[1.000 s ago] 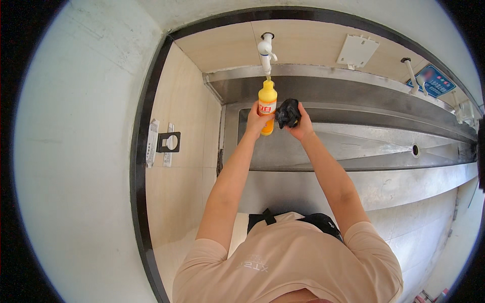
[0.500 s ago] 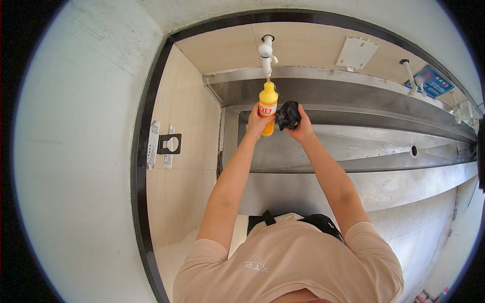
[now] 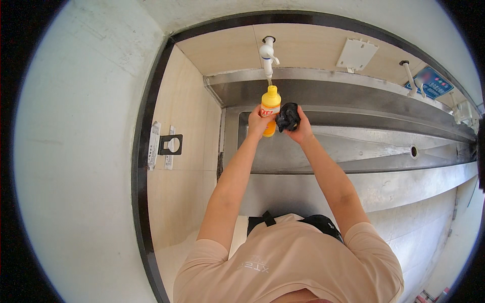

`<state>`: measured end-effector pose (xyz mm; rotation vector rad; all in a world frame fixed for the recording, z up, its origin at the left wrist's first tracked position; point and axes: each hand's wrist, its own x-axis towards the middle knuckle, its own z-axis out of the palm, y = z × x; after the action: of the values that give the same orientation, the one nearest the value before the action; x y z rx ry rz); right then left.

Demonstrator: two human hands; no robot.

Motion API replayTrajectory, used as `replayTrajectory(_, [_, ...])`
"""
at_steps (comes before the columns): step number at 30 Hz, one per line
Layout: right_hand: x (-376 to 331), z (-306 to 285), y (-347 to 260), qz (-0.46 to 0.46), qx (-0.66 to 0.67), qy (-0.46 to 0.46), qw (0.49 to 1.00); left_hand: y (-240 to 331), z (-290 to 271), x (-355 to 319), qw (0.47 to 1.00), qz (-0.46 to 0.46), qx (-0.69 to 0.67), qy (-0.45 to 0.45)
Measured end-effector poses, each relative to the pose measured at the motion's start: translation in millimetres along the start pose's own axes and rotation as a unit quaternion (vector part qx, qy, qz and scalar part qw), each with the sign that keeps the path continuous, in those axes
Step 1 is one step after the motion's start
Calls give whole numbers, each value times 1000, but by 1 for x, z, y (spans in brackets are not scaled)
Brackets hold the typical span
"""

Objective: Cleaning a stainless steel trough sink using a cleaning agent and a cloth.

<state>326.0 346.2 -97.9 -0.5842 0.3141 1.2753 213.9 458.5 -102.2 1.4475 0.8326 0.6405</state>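
Observation:
My left hand [image 3: 257,123] is wrapped round a yellow plastic bottle [image 3: 271,99] with an orange-and-white label. The bottle stands nearly upright over the sink, its top just under the spout of a white tap [image 3: 267,52]. A thin stream of water runs from the spout onto the bottle's top. Close beside it, my right hand [image 3: 303,129] grips a crumpled black bundle [image 3: 288,117], either cloth or thin plastic; I cannot tell which. Some of the fingers behind the bundle are hidden.
Below both hands lies a long stainless steel sink [image 3: 323,177] with a round drain hole [image 3: 414,151] to the right. A second white tap [image 3: 408,76], a white wall plate [image 3: 357,53] and a blue sign [image 3: 431,82] line the back wall. A black bracket [image 3: 170,144] is on the left wall.
The bottle has moved slightly down and to the right, a little farther from the spout. The black bundle has turned slightly in my right hand.

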Motion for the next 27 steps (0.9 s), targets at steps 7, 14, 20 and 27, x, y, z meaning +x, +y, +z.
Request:
replayTrajectory(7, [-4, 7, 1, -4, 0, 11, 1000, 15, 2, -3, 998, -65, 8, 6])
replayTrajectory(14, [5, -3, -2, -17, -2, 3, 1000, 19, 7, -3, 999, -48, -5, -17])
replayTrajectory(20, [4, -1, 0, -5, 8, -10, 1000, 6, 3, 0, 999, -15, -31, -26])
replayTrajectory(27, [1, 4, 4, -8, 9, 0, 1000, -7, 0, 4, 999, 13, -32, -21])
